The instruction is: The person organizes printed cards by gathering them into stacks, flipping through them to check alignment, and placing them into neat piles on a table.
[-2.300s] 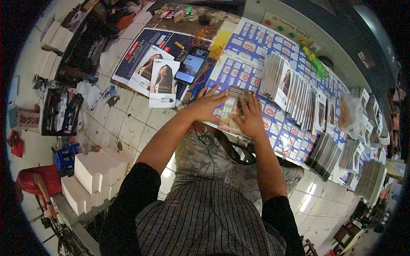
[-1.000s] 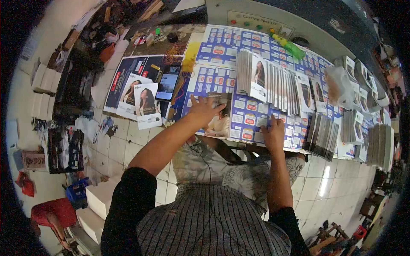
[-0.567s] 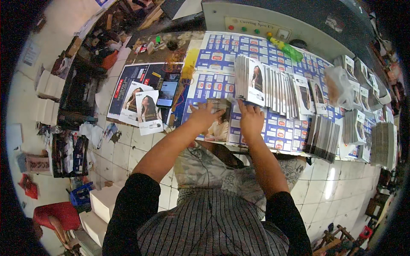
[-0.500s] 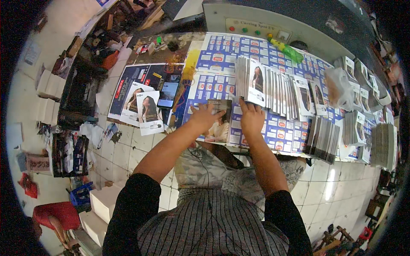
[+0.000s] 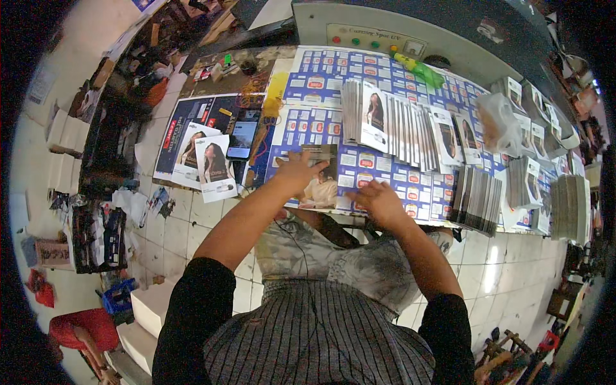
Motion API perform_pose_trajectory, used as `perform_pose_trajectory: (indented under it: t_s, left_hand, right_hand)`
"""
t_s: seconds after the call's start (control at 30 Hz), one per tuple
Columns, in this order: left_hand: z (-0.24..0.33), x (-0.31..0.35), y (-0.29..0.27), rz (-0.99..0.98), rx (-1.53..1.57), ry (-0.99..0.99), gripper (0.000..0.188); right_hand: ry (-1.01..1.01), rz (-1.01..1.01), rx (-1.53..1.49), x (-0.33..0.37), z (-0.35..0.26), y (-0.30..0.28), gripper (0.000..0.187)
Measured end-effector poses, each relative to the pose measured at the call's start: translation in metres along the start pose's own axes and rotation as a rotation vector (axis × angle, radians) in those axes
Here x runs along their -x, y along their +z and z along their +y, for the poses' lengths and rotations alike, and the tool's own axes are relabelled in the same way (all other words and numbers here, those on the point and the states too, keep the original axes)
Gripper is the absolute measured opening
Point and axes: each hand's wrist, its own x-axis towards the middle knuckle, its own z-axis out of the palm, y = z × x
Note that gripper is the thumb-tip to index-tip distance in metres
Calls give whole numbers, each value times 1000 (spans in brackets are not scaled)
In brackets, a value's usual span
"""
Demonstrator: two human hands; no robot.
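A brown printed leaflet with a picture of a person in light clothes lies near the front edge of the table. My left hand rests on its left side, fingers spread, with nothing gripped. Just right of the leaflet, my right hand hovers or rests over the blue printed sheet, its fingers loosely bent and apart, holding nothing visible. Beyond it stands a fanned row of white leaflets, the front one showing a figure with long dark hair.
A stack of dark-edged leaflets stands to the right, with more piles beyond. Two white leaflets and a phone lie at left. A green bottle and a plastic bag are farther back.
My right hand has drawn back from the row of white leaflets, toward me. My left hand stays on the brown leaflet. The whole view has shifted slightly.
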Motion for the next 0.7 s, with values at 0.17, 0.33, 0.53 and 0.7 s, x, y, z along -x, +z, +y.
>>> perform_pose_trajectory:
  t_s: [0.17, 0.33, 0.53, 0.7]
  left_hand:
    - [-3, 5, 0, -4, 1, -40, 120]
    - [-23, 7, 26, 219, 29, 132, 119]
    - [-39, 32, 69, 294, 149, 159, 88]
    - [-30, 44, 88, 360, 367, 278, 74]
  right_hand:
    - [51, -332, -150, 20, 0, -29, 43]
    - [598, -76, -76, 42, 42, 0, 47]
    - [847, 168, -870, -53, -44, 47, 77]
    - [944, 103, -1185, -65, -58, 68, 74]
